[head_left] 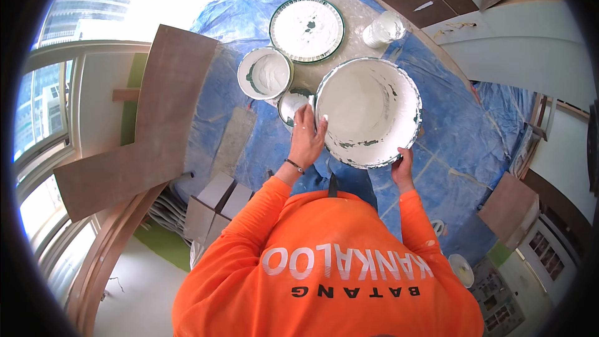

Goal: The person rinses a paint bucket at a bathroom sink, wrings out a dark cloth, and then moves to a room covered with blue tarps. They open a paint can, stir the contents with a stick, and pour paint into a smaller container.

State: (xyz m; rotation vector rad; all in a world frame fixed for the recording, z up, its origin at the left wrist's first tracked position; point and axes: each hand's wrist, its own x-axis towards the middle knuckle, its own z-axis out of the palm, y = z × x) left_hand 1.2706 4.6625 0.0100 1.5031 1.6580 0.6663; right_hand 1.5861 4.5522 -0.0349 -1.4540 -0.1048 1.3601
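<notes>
A large white paint bucket (368, 109), smeared with white paint inside and with green showing at its rim, stands on blue plastic sheeting (462, 131). My left hand (306, 136) grips the bucket's left rim, fingers curled over the edge. My right hand (403, 167) holds the near rim at the lower right. A small round tin (290, 101) sits just left of the bucket, partly hidden behind my left hand. My orange sleeves come up from the lower edge.
A smaller bucket of white paint (264, 73) and a round green-rimmed lid (307, 29) lie beyond the tin. A white jar (383, 29) stands at the back. Brown boards (156, 125) lean at the left, with grey boxes (215, 203) below them. Windows fill the left side.
</notes>
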